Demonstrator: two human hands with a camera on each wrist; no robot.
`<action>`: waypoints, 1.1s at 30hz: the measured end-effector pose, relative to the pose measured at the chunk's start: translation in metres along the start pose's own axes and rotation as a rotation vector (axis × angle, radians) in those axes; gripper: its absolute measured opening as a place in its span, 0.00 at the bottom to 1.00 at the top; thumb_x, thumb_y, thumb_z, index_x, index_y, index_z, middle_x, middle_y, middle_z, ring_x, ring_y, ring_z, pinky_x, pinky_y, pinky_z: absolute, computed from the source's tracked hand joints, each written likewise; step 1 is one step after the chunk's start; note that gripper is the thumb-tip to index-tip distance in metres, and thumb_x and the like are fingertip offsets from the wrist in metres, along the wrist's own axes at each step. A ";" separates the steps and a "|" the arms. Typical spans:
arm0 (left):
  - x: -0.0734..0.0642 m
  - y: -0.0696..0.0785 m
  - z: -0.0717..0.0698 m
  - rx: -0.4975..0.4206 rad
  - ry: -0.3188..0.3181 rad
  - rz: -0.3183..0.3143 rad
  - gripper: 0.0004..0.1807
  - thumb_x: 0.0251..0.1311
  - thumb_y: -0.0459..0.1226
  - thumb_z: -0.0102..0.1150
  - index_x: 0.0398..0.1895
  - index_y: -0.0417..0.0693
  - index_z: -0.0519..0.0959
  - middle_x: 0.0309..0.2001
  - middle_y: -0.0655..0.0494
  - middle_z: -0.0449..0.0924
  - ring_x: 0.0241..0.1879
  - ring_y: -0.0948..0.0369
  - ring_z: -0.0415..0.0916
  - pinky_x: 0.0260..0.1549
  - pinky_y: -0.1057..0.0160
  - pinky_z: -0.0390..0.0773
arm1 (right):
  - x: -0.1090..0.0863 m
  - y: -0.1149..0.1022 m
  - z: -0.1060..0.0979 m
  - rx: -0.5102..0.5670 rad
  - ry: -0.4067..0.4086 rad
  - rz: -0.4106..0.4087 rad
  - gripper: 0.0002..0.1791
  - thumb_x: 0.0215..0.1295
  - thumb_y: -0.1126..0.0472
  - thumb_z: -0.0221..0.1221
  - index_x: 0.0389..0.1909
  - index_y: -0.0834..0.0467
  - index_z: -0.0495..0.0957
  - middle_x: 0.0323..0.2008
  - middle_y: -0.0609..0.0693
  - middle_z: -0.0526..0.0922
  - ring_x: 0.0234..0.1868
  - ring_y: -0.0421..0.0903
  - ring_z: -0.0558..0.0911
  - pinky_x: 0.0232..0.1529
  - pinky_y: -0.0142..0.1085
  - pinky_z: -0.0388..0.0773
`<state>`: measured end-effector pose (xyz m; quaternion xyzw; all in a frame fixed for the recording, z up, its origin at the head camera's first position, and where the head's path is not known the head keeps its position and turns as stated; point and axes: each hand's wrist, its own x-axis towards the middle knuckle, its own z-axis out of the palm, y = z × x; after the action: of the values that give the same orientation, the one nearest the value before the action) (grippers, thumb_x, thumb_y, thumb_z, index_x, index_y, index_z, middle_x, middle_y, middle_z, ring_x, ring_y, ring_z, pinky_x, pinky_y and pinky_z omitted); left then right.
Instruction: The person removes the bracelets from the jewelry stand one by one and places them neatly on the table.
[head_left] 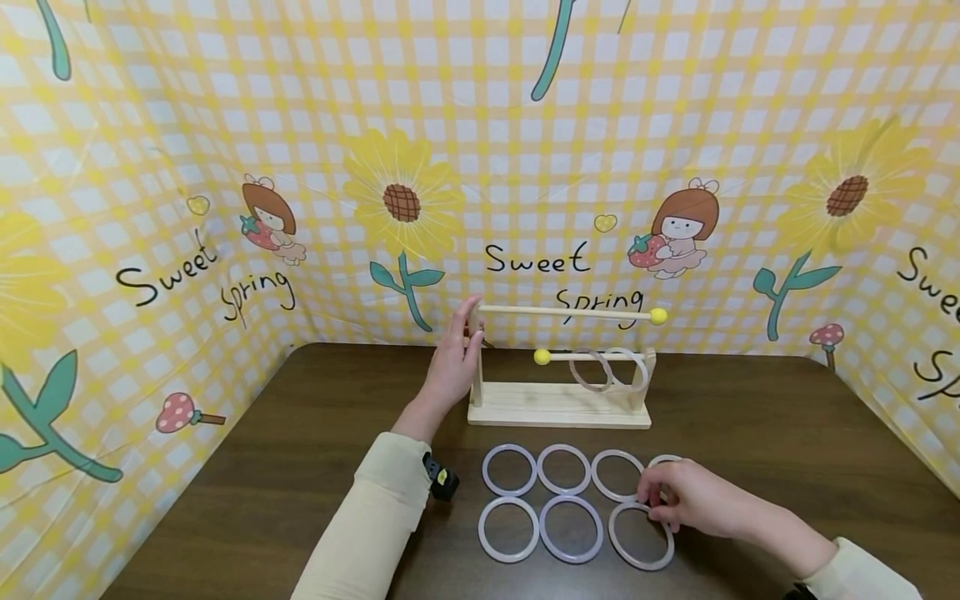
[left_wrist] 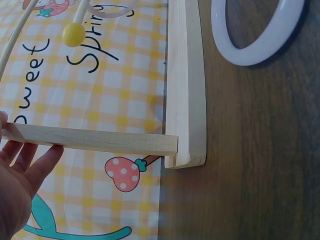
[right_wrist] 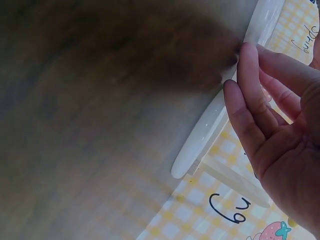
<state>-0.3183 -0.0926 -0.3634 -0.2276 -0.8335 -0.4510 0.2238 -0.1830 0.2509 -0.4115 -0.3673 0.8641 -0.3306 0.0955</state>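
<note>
A pale wooden stand point(head_left: 558, 408) has two rods ending in yellow balls, the upper rod point(head_left: 562, 312) fixed at the left post, the lower at the right post. My left hand point(head_left: 453, 358) holds the left post point(left_wrist: 100, 140) near its top, thumb on one side and fingers on the other. Two rings point(head_left: 630, 371) hang on the lower rod. My right hand point(head_left: 701, 500) pinches the upper right edge of the front-right white ring point(head_left: 641, 568), which is low at the table. In the right wrist view its fingers partly hide a white ring point(right_wrist: 200, 137).
Several pale rings lie in two rows before the stand, among them a lilac ring point(head_left: 572, 558) and a white ring point(head_left: 508, 558). My right hand partly covers the back-right ring point(head_left: 663, 458). A checked cloth point(head_left: 510, 192) hangs behind the brown table point(head_left: 300, 500).
</note>
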 end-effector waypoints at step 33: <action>0.000 -0.001 -0.001 0.005 -0.002 0.004 0.29 0.71 0.29 0.48 0.72 0.57 0.56 0.52 0.39 0.73 0.41 0.48 0.79 0.37 0.49 0.79 | 0.016 -0.012 -0.016 -0.038 0.069 0.004 0.08 0.58 0.72 0.64 0.34 0.58 0.78 0.27 0.39 0.76 0.19 0.34 0.77 0.19 0.31 0.75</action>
<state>-0.3188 -0.0933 -0.3634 -0.2291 -0.8344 -0.4482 0.2245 -0.1940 0.2418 -0.3901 -0.3557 0.8736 -0.3267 0.0592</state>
